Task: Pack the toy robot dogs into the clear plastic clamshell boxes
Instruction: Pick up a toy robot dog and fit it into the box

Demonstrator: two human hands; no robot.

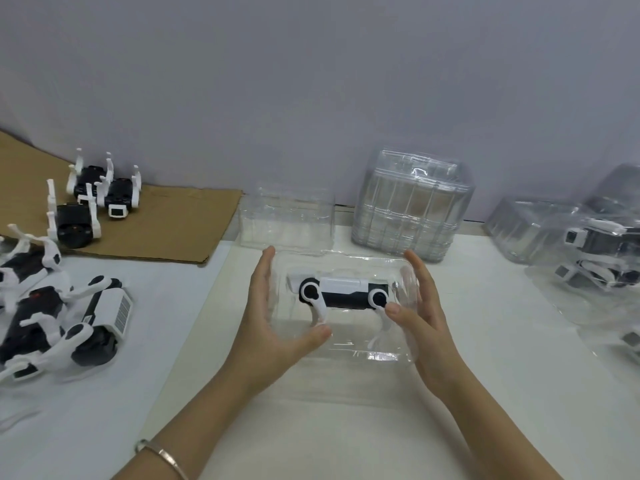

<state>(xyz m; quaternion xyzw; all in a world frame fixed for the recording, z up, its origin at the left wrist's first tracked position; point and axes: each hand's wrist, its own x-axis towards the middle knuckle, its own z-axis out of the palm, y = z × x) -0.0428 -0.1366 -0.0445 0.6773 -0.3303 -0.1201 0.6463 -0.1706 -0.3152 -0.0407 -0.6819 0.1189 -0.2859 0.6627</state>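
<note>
Fingers [264, 271] of the left hand [273, 306] lie nearly straight along the left wall of the clear clamshell box [346, 355], its thumb laid across the near face. The right hand [426, 306] mirrors it on the right wall, fingers long and relaxed and showing partly through the plastic, thumb resting on top near the toy's front shoulder. Neither hand curls tight; both press flat from the sides.

Head view: the toy robot dog [343, 294] lies on its side inside this box, black-and-white body lengthwise, legs pointing toward the person. The box sits on the white table [485, 341].

Left of the box, loose dogs [62, 317] lie in a heap. Beyond them, further dogs [100, 195] rest upside down on a cardboard sheet [166, 230]. Behind the box stands one empty shell [287, 216]. Behind and to the right is a nested stack of shells [412, 206]. Well to the right sit packed boxes [588, 244].

The shell looks thin, light, slick and springy, so a hard squeeze would likely buckle it. Broad, flat pressure along the rims seems safest for snapping it shut. The dog looks like rigid, fairly light plastic with slender jointed legs. It is best gripped by the body, with the legs tucked clear of the closing edge.
</note>
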